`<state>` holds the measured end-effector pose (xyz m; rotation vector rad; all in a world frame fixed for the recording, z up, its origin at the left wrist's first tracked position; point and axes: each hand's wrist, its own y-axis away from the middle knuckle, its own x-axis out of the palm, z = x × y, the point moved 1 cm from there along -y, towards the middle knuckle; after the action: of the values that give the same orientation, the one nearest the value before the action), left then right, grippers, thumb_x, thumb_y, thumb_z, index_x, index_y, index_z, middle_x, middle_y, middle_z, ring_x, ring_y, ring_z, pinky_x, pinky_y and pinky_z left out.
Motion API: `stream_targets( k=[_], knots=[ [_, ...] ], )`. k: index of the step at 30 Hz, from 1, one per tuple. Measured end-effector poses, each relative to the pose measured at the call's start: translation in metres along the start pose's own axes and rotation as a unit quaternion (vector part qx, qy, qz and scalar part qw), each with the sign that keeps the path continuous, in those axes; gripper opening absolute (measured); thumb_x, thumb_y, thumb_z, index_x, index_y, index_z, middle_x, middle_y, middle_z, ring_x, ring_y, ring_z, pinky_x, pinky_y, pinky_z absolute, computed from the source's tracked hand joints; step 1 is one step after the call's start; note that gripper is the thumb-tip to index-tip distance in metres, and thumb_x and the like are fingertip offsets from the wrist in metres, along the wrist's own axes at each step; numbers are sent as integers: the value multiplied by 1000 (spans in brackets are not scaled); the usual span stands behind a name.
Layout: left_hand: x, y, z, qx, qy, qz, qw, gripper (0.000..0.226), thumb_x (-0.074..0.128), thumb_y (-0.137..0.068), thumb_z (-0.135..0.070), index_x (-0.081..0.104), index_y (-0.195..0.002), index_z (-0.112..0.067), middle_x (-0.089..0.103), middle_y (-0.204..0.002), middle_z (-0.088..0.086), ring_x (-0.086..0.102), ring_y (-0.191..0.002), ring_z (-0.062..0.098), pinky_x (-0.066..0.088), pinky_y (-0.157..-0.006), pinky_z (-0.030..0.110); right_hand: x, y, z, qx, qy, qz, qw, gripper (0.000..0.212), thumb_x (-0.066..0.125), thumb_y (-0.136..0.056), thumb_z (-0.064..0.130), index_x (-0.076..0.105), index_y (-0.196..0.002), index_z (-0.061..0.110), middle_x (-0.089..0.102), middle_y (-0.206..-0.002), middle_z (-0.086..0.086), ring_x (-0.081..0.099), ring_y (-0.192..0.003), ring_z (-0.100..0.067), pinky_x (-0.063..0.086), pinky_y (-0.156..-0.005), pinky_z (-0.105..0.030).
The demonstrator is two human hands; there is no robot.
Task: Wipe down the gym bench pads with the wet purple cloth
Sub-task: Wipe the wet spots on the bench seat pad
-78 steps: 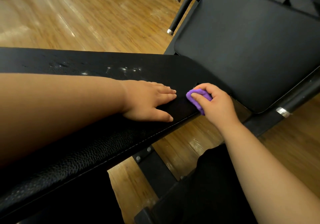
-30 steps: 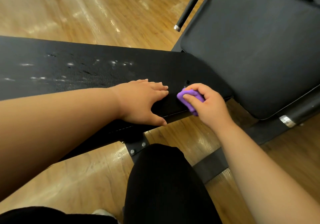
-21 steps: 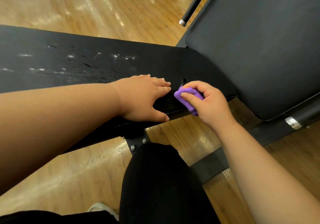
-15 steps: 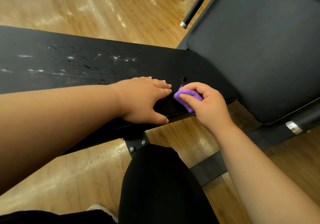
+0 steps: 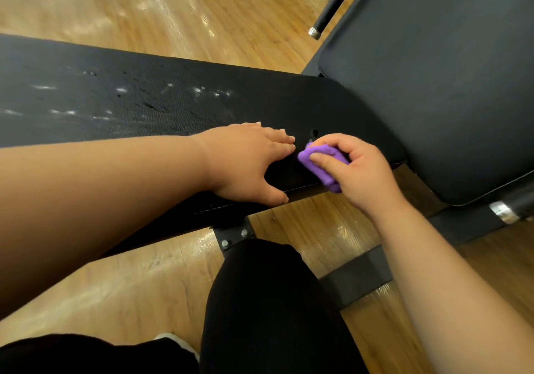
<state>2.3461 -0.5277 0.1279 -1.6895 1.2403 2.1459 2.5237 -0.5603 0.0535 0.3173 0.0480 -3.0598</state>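
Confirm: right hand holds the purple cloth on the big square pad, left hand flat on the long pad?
No. The head view shows the right hand holding the purple cloth on the end of the long pad, not the big square pad. The left hand lies flat on the long pad.

The right hand (image 5: 361, 171) is covering most of the purple cloth (image 5: 325, 177). The long bench pad (image 5: 144, 105) is running out of the left edge, with the left forearm (image 5: 101, 194) hiding its near side. The second pad (image 5: 433, 84) is being cut off at the upper right.
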Motion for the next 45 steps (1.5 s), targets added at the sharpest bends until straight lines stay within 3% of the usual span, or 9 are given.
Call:
stream_targets(
  k=[3, 7, 13, 18, 24, 29, 34, 40, 45],
  knots=[
    [0, -1, 0, -2, -4, 4, 1000, 88, 44, -86, -69, 14, -155, -23, 7, -162, -8, 4, -148, 7, 2, -121, 30, -7, -5, -7, 17, 35, -50, 998, 14, 66, -90, 21, 68, -89, 35, 67, -90, 13, 59, -80, 7, 47, -60, -8],
    [2, -2, 1, 3, -1, -1, 1000, 76, 32, -93, -63, 13, -155, -24, 7, -163, -7, 4, -149, 9, 2, -121, 30, 9, 4, 0, -36, 46, -5, 998, 16, 69, -87, 20, 68, -90, 36, 67, -90, 17, 60, -89, 2, 47, -70, -9],
    [4, -4, 3, 2, -13, 9, 1000, 69, 26, -98, -57, 10, -155, -23, 4, -163, -7, 1, -149, 10, 0, -121, 29, -10, -1, -8, 26, 25, -67, 997, 13, 66, -91, 21, 69, -88, 34, 67, -82, 7, 61, -73, -3, 47, -54, -12],
    [3, -3, 2, 2, -7, -1, 1000, 70, 28, -96, -58, 12, -155, -25, 6, -163, -7, 3, -149, 9, 1, -121, 29, 7, 6, 4, -29, 18, 27, 999, 19, 68, -88, 19, 67, -86, 38, 67, -85, 17, 61, -76, 2, 45, -56, -10],
    [1, -3, 1, -6, -4, 19, 1000, 70, 27, -96, -59, 10, -155, -27, 2, -162, -10, 0, -149, 9, -1, -119, 27, -14, -1, -14, 28, 38, -72, 996, 13, 66, -90, 22, 68, -88, 34, 67, -80, 11, 61, -72, 1, 46, -56, -11],
    [1, -3, 1, -7, -4, 14, 1000, 70, 26, -95, -59, 11, -155, -26, 4, -163, -9, 0, -149, 8, -1, -120, 27, 6, 13, 0, -38, 3, 10, 999, 20, 68, -88, 16, 68, -86, 36, 67, -86, 12, 63, -77, -4, 49, -60, -13],
    [2, -3, 1, -6, -6, 17, 1000, 70, 26, -95, -60, 10, -155, -27, 2, -162, -10, 0, -149, 8, 0, -121, 29, -15, 0, -15, 32, 36, -81, 996, 13, 66, -90, 21, 70, -87, 33, 67, -77, 5, 62, -72, -7, 45, -54, -12],
    [-2, -8, -3, -13, 18, -7, 1000, 65, 32, -97, -55, 20, -154, -26, 14, -161, -11, 13, -147, 10, 15, -117, 28, -3, 15, -4, -14, 7, -6, 1000, 18, 67, -89, 16, 69, -88, 34, 68, -88, 6, 64, -76, -8, 51, -59, -15],
    [-1, -9, -3, -11, 12, 1, 1000, 66, 31, -97, -56, 16, -155, -27, 10, -162, -12, 9, -148, 10, 11, -118, 29, -24, 3, -22, 55, 29, -104, 993, 14, 66, -91, 21, 71, -86, 33, 67, -72, 1, 57, -60, -1, 46, -52, -20]
  ],
)
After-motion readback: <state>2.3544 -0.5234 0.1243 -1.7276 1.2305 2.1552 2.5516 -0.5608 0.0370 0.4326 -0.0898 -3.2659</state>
